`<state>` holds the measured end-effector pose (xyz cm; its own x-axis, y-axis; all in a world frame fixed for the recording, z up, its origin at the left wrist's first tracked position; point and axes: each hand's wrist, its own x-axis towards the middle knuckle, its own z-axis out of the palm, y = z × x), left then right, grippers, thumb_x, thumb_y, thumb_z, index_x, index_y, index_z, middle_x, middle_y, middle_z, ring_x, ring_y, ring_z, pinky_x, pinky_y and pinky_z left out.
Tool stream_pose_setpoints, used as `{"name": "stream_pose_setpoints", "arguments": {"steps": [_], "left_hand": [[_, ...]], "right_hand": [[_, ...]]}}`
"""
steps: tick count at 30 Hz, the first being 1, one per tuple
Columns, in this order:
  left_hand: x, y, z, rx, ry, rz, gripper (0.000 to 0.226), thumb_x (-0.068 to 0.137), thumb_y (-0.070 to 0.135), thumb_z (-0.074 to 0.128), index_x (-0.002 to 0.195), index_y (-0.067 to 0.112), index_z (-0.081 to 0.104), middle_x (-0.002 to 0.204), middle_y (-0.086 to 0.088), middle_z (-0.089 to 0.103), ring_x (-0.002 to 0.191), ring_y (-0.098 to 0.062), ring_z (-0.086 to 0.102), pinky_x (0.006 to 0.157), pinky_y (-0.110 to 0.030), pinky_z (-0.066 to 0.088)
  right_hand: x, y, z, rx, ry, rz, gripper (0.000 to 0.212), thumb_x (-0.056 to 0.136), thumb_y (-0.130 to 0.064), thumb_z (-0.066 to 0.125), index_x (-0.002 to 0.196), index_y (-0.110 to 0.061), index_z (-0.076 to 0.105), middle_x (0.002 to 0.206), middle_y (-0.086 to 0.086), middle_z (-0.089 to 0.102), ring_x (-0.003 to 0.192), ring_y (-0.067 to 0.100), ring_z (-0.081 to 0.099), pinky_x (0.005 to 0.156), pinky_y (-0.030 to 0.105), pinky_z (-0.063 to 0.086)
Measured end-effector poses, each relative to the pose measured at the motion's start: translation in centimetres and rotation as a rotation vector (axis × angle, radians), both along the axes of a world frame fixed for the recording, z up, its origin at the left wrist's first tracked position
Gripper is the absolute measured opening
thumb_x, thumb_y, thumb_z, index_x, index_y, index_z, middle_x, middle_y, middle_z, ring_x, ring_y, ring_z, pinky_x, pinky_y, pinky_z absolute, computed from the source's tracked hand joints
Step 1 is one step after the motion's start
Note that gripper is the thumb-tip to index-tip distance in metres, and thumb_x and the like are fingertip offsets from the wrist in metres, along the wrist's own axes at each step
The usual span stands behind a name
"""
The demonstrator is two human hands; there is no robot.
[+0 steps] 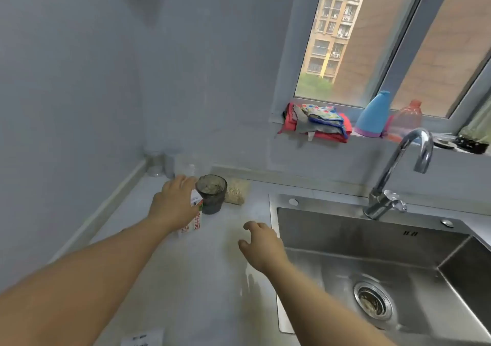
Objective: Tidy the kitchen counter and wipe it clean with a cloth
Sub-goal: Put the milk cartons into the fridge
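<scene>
- While your left hand [172,203] is on the carton [196,216], the move turns on that grip. The carton stands roughly upright on the counter [186,279], its long axis running top to bottom, and your fingers curve round its upper end from the left.
- Left fingers: wrapped over the top of the carton and holding it. The thumb is hidden, so you cannot judge how firm the hold is.
- Right hand [261,244]: fingers loosely curled and holding nothing. It hovers over the counter just beside the sink [318,205], well right of the carton.
- The dark glass [211,195] stands just right of the carton top, close to your left fingertips, perhaps touching them. It looks to have something in it, so lift the carton straight up or towards you, I would say, not sideways to the right.
- Behind the glass lies a small bag of grain [235,193], and clear jars [156,163] sit in the far corner.
- The cloths [316,122] are piled on the window sill, beyond the sink and well apart from both hands. Your right hand is the nearer one and is free to fetch one.
- A yellowish stain [233,239] marks the counter just left of your right hand. Wiping looks not yet begun, and tidying seems to be at an early stage.
</scene>
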<state>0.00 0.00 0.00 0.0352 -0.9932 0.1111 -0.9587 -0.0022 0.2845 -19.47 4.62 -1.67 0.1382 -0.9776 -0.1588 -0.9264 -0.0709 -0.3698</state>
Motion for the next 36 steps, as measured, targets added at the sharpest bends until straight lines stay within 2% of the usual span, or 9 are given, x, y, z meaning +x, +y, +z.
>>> {"name": "stream_pose_setpoints", "arguments": {"steps": [5,9,13,16,18,26,30,33,36], "left_hand": [[-0.2,-2.9,-2.6,0.244,-0.019,0.084,0.066,0.091,0.039,0.054,0.145,0.018,0.023,0.146,-0.003,0.034,0.132,-0.025,0.034,0.101,-0.039,0.038],[0.0,-3.8,-3.5,0.193,0.049,0.168,0.048,0.089,0.04,0.059,0.125,0.012,0.044,0.125,-0.011,0.051,0.114,-0.027,0.05,0.087,-0.036,0.046],[0.2,-3.4,-3.3,0.24,0.153,0.153,0.046,0.086,0.038,0.064,0.117,0.008,0.048,0.119,-0.013,0.053,0.108,-0.027,0.054,0.079,-0.033,0.046],[0.4,-2.1,-2.4,0.204,0.228,0.109,0.042,0.085,0.034,0.067,0.113,0.008,0.05,0.112,-0.011,0.056,0.099,-0.024,0.056,0.063,-0.026,0.042],[0.7,-1.0,-1.2,0.163,0.254,0.051,0.039,0.084,0.033,0.068,0.11,0.009,0.052,0.104,-0.007,0.056,0.088,-0.02,0.054,0.055,-0.021,0.036],[-1.5,5.1,5.5,0.047,0.226,-0.283,0.03,0.082,0.033,0.07,0.079,0.021,0.043,0.08,0.006,0.048,0.069,-0.009,0.045,0.051,-0.02,0.03],[-5.5,9.6,6.6,0.092,0.237,-0.444,0.031,0.08,0.031,0.073,0.088,0.018,0.047,0.082,0.007,0.052,0.072,-0.007,0.051,0.055,-0.02,0.039],[-9.2,13.1,6.3,0.18,0.204,-0.564,0.032,0.08,0.031,0.073,0.096,0.016,0.05,0.099,-0.004,0.061,0.09,-0.019,0.06,0.076,-0.032,0.052],[-13.5,16.9,6.0,0.179,0.153,-0.7,0.034,0.079,0.034,0.073,0.097,0.017,0.049,0.099,-0.002,0.057,0.086,-0.017,0.055,0.066,-0.024,0.046]], "right_hand": [[-0.5,-4.0,-1.9,0.044,-0.001,0.053,0.047,0.096,-0.03,0.042,0.142,-0.021,0.034,0.144,0.003,0.039,0.129,0.027,0.04,0.103,0.036,0.033],[-0.8,-5.0,-3.0,0.065,-0.015,0.067,0.05,0.096,-0.029,0.042,0.144,-0.022,0.03,0.145,0.003,0.038,0.13,0.027,0.039,0.104,0.035,0.033],[-1.2,-4.7,-3.1,0.081,-0.017,0.044,0.049,0.095,-0.029,0.043,0.142,-0.022,0.031,0.143,0.004,0.04,0.128,0.027,0.041,0.102,0.035,0.034],[-1.5,-3.9,-2.1,0.059,-0.009,0.006,0.048,0.095,-0.029,0.043,0.141,-0.021,0.034,0.142,0.004,0.041,0.128,0.027,0.041,0.101,0.034,0.035],[-1.5,-2.9,-1.1,0.032,-0.007,-0.022,0.046,0.095,-0.029,0.043,0.14,-0.02,0.035,0.142,0.005,0.041,0.128,0.027,0.042,0.101,0.034,0.035],[-1.5,6.0,3.2,-0.101,-0.035,-0.214,0.046,0.096,-0.031,0.044,0.14,-0.018,0.037,0.142,0.005,0.042,0.128,0.026,0.042,0.102,0.037,0.035],[-3.2,13.5,3.8,-0.147,-0.04,-0.386,0.043,0.094,-0.03,0.045,0.135,-0.015,0.041,0.139,0.007,0.045,0.126,0.028,0.044,0.1,0.037,0.037],[-5.8,19.3,3.3,-0.128,-0.026,-0.506,0.041,0.094,-0.028,0.044,0.133,-0.014,0.042,0.138,0.009,0.045,0.125,0.03,0.044,0.099,0.037,0.038],[-9.1,25.4,3.1,-0.109,-0.035,-0.65,0.045,0.095,-0.03,0.044,0.138,-0.016,0.039,0.141,0.007,0.043,0.127,0.028,0.042,0.101,0.038,0.038]]}}
